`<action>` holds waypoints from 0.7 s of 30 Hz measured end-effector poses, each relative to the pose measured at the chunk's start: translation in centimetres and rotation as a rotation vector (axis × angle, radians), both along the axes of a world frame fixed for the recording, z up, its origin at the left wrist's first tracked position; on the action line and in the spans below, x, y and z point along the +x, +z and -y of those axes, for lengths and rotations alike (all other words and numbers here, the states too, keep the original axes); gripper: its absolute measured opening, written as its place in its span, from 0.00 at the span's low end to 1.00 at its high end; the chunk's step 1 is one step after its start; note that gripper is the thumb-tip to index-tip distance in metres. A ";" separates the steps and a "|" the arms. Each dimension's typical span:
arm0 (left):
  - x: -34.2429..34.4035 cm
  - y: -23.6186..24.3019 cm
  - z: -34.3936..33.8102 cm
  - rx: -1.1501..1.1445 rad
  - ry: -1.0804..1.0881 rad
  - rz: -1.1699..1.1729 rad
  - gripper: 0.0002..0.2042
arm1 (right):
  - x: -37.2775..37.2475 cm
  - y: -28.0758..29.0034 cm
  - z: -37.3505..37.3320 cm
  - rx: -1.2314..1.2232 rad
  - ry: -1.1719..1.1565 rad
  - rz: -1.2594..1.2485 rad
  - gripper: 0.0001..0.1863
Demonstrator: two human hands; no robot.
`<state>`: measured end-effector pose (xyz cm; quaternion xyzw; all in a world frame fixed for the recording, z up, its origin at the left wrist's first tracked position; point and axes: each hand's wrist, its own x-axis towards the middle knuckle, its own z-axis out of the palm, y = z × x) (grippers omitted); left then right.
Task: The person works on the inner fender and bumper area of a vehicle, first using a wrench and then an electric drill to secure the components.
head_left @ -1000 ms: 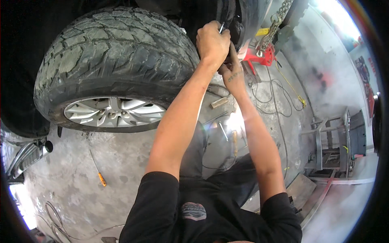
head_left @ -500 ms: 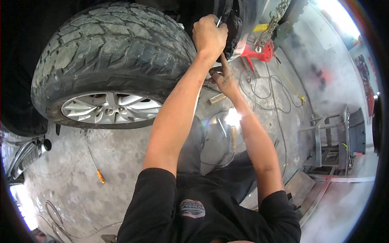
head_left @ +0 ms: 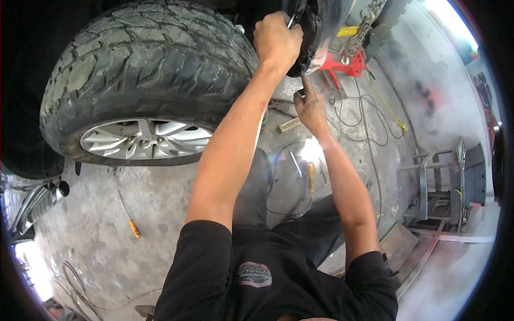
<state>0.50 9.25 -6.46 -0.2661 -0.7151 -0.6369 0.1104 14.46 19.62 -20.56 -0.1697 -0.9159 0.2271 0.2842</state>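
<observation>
High in the view, beside the tyre, my left hand (head_left: 277, 40) is closed round a slim shiny metal tool (head_left: 291, 21). Most of that tool is hidden by the fingers. It works at the dark inner edge of the vehicle's body panel (head_left: 324, 27). Below and to the right, my right hand (head_left: 311, 107) points its index finger up at the panel's lower edge. The fingertip touches or nearly touches that edge; its other fingers curl loosely, and no object shows in them. To the left stands a large off-road tyre (head_left: 144, 69) on a silver alloy wheel (head_left: 144, 142).
On the concrete floor lie an orange-handled screwdriver (head_left: 134, 229), a spanner (head_left: 295, 163), a bright work lamp (head_left: 310, 150), a small wooden block (head_left: 289, 125) and cables (head_left: 369, 120). A red stand (head_left: 348, 64) and chain (head_left: 356, 40) are beyond the panel. At right stands a metal frame (head_left: 436, 187).
My right hand has shifted right and slightly down, away from my left wrist, with its index finger still raised to the panel. My left hand keeps its grip in nearly the same place.
</observation>
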 end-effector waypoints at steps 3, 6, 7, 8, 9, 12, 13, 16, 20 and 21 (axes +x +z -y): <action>0.0 0.2 -0.1 0.000 0.007 -0.023 0.10 | 0.2 1.2 0.4 0.035 -0.039 0.045 0.37; -0.3 -0.3 -0.5 0.026 0.068 -0.092 0.12 | 0.0 1.8 0.6 0.066 -0.035 0.004 0.38; -0.5 -0.5 -0.7 0.029 0.060 -0.103 0.12 | -0.2 1.9 0.6 0.061 0.004 -0.040 0.39; -0.4 -0.5 -0.6 0.008 0.065 -0.083 0.12 | -0.6 2.3 1.0 0.054 0.047 -0.084 0.39; -0.3 -0.6 -0.5 -0.012 0.070 -0.063 0.12 | -0.9 2.9 1.4 0.055 0.044 -0.094 0.39; -0.4 -0.5 0.0 0.006 0.059 -0.047 0.12 | -2.6 5.7 3.1 0.057 0.100 -0.246 0.41; -0.4 -0.4 0.2 0.005 0.052 -0.024 0.11 | -3.4 6.8 3.3 0.054 0.104 -0.251 0.41; 0.1 0.1 0.1 -0.021 0.029 -0.025 0.10 | -5.4 8.1 2.6 -0.033 0.261 -0.362 0.41; 0.4 1.0 2.3 -0.135 0.054 -0.109 0.12 | -6.9 6.5 4.2 -0.179 0.306 -0.345 0.43; 0.3 1.3 3.1 -0.142 0.058 -0.111 0.12 | -7.1 6.2 4.8 -0.103 0.294 -0.368 0.44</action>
